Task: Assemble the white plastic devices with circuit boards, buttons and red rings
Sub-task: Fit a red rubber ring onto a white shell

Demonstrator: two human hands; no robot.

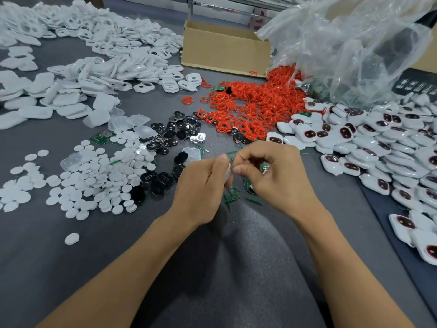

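Now mid-assembly: left hand grip clamped on white shell piece, held just above the table. Right hand grip pinched together at the same piece's edge. Prob. seating a part; next move needs one of the red rings from the pile beyond. Piece mostly hidden, pale, smooth plastic.

an assembly workshop: a grey bench heaped with white shells, red rings and finished devices.

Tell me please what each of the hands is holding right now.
Left hand: grips a white plastic piece.
Right hand: fingers curled at that piece; contents cannot be told.
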